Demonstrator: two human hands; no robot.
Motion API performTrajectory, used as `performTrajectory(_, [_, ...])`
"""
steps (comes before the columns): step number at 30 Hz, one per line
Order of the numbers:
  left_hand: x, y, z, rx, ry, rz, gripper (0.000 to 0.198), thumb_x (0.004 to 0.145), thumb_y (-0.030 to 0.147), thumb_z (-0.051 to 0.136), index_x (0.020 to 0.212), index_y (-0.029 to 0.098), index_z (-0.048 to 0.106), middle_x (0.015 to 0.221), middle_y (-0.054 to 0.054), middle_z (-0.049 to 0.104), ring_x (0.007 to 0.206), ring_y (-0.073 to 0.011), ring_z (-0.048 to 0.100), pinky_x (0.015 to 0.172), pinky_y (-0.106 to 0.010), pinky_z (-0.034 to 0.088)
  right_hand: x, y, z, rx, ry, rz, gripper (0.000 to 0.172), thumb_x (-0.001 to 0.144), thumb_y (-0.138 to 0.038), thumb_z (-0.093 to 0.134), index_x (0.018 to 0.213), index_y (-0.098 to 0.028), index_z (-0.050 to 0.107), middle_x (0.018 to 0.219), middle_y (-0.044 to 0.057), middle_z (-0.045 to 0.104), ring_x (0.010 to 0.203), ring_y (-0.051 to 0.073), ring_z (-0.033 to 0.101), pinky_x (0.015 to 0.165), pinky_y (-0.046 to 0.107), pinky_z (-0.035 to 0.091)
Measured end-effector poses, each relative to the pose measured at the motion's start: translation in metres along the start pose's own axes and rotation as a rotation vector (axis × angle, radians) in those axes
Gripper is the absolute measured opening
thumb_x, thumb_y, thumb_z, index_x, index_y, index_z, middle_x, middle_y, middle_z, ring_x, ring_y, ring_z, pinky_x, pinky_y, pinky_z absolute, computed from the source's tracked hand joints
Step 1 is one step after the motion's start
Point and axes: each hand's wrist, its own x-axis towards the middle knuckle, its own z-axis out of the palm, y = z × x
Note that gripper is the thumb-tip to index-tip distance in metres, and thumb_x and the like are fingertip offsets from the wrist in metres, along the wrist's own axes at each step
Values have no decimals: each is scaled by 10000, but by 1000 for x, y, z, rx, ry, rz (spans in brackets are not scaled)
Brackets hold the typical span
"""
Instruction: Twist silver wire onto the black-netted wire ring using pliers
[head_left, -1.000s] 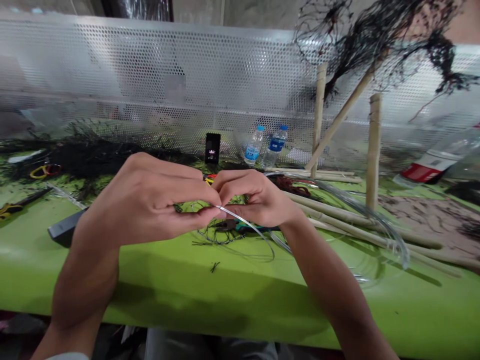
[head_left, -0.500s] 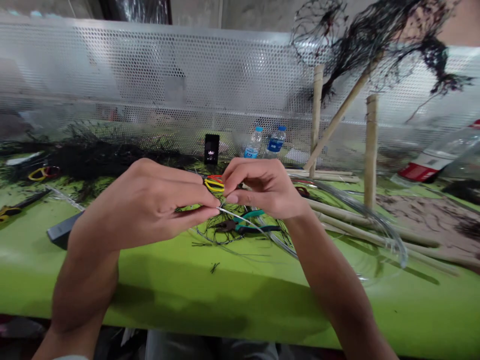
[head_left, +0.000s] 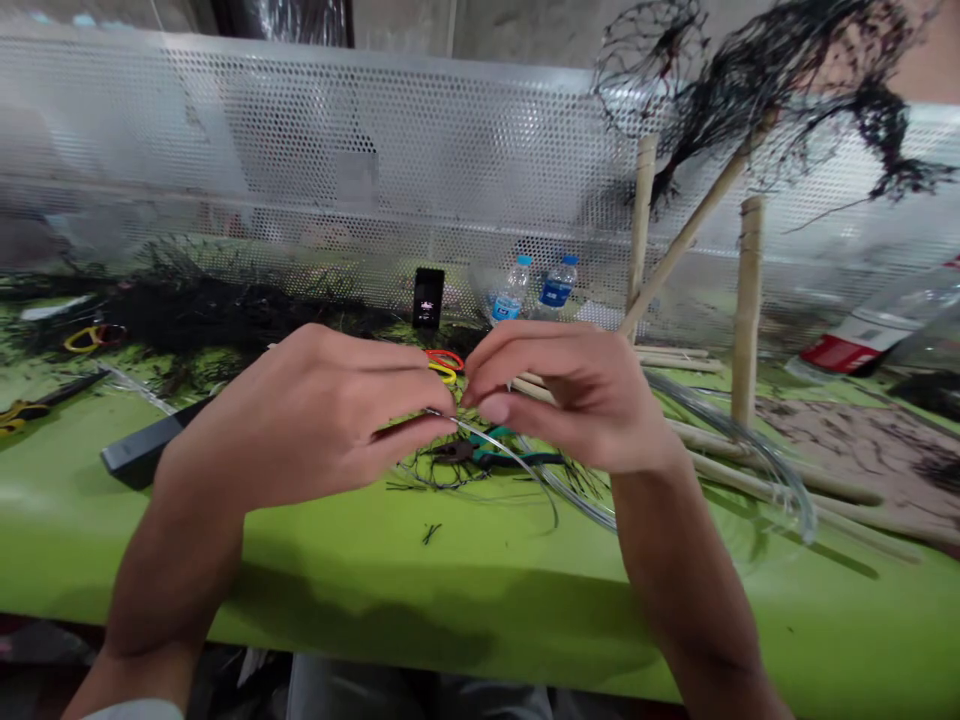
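Silvery wire (head_left: 491,438) slants down rightward.

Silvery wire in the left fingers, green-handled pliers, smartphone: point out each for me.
Silvery wire (head_left: 493,439), head view: on its free stretch.
Green-handled pliers (head_left: 486,459), head view: on the lower handle, near the pivot.
Smartphone (head_left: 429,299), head view: on the screen.

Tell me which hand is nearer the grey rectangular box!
Left: the left hand is just right of the grey box, partly hiding it; the right hand is farther right.
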Motion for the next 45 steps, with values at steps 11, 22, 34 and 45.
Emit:
performTrajectory(11, [-1,-9,9,1,51,-70,123,1037,232,585,934,214,650,695,46,681,571,-95,612,552,-253,397,6,23,5,544,-73,304,146,914,-238,779,963,-155,669,781,-23,622,663,96,572,613,236,467])
performTrajectory(22, [0,-7,8,21,57,-134,260,1071,315,545,838,230,622,600,57,590,493,-93,510,521,-273,373,3,18,16,65,165,27,54,924,-182,745,873,-195,731,805,4,699,580,100,605,527,253,487])
performTrajectory(34, [0,-5,5,61,83,-43,244,1048,224,560,819,217,643,677,37,675,539,-97,564,548,-287,390,5,7,3,438,-3,371,270,1011,-401,662,912,-159,729,770,6,710,529,83,613,473,206,468])
performTrajectory(45, [0,-11,8,-8,27,-54,264,1051,245,552,803,203,633,636,40,611,520,-103,510,562,-275,360,11,17,10,626,-105,514,348,939,-447,762,821,-136,661,665,-34,585,505,51,449,436,186,342])
